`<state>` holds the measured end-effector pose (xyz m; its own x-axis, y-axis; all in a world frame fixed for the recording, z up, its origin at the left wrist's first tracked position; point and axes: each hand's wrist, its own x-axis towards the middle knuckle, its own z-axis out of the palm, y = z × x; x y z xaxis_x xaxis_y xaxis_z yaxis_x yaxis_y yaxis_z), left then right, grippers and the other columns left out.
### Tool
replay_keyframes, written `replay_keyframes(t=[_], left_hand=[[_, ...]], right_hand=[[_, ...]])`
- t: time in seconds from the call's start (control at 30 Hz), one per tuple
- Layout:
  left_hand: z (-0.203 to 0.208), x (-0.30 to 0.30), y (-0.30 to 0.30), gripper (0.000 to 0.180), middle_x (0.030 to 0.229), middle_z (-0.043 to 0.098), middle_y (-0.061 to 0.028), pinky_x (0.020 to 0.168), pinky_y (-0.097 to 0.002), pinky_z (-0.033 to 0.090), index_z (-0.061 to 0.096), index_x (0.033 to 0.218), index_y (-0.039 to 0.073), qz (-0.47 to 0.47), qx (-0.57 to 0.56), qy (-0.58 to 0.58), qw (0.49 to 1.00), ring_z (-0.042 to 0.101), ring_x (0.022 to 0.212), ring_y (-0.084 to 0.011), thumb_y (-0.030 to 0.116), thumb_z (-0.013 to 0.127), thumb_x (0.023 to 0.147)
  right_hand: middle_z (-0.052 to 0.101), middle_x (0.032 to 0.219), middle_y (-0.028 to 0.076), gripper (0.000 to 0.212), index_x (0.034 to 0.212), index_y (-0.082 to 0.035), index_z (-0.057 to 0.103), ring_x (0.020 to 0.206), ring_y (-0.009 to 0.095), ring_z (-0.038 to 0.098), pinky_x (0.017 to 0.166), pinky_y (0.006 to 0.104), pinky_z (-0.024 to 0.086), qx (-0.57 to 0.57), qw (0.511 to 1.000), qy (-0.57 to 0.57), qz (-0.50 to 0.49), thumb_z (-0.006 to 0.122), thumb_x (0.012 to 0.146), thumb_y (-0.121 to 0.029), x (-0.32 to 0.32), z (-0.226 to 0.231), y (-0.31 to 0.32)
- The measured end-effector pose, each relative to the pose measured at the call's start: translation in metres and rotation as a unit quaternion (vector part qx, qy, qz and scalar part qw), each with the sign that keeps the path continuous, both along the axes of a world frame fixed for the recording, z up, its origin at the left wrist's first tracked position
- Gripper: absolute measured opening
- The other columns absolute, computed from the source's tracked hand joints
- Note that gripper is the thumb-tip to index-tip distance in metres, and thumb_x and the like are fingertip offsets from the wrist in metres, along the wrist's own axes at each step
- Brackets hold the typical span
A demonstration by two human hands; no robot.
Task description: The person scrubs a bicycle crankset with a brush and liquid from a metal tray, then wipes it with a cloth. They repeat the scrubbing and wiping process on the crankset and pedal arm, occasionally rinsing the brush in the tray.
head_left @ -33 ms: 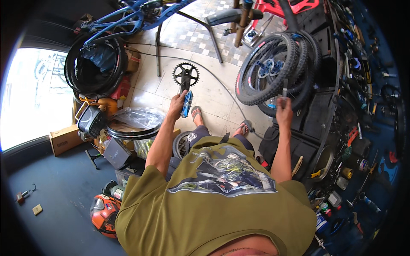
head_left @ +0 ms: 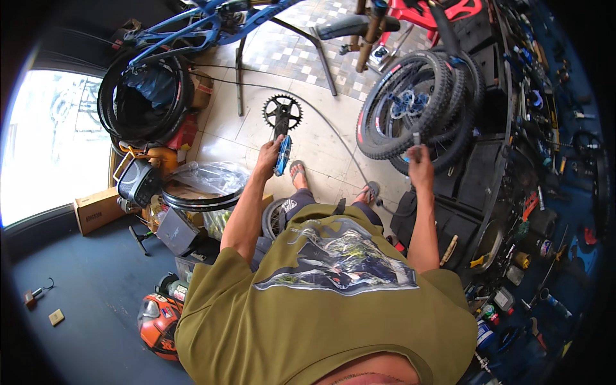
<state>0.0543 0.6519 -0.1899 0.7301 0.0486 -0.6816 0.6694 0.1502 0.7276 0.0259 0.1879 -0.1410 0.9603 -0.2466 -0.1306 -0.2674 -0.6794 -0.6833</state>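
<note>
My left hand (head_left: 270, 155) is closed around a bicycle crank arm (head_left: 281, 127) near its blue pedal (head_left: 283, 157). At the crank's far end, a black toothed chainring (head_left: 268, 114) is held above the pale tiled floor. Off to the right, my right hand (head_left: 421, 169) is closed on a short, narrow grey tool (head_left: 416, 138) pointing away from me. Its exact kind is too small to make out. Behind that tool are mountain bike wheels with knobbly tyres (head_left: 385, 153), apart from the crank.
A blue bike frame (head_left: 192, 32) hangs at the far left on a dark stand (head_left: 240, 83). A thin black hose (head_left: 326, 119) curves over the floor near my feet. Tyres (head_left: 106, 109), plastic-wrapped rims (head_left: 205, 204) and boxes stand left. A tool-covered bench (head_left: 526, 256) lines the right.
My right hand and its grey tool have shifted slightly left, and the tool's tip sits closer to me. The left hand still grips the crank in nearly the same place.
</note>
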Motion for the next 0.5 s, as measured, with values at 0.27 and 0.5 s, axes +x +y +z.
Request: replay_keyframes(t=[0.27,0.5], left_hand=[[-0.049,0.026,0.105,0.037,0.072,0.06,-0.0073,0.051,-0.0317,0.049,0.06,0.106,0.0,0.06,-0.257,0.053,0.963,0.057,0.055,-0.0199,0.037,0.056,0.101],[-0.04,0.049,0.134,0.037,0.071,0.061,-0.0081,0.048,-0.0324,0.05,0.06,0.102,0.0,0.036,-0.184,0.04,0.981,0.059,0.054,-0.0206,0.036,0.052,0.102]], right_hand=[[0.066,0.118,0.023,0.048,0.128,-0.014,0.063,0.11,0.043,0.064,0.093,0.0507,0.051,-0.109,0.915,0.189,0.338,0.051,0.1,-0.051,0.074,0.007,0.272],[0.07,0.119,0.02,0.042,0.115,-0.008,0.073,0.112,0.036,0.068,0.093,0.0465,0.055,-0.171,0.872,0.212,0.406,0.056,0.098,-0.042,0.158,0.035,0.398]])
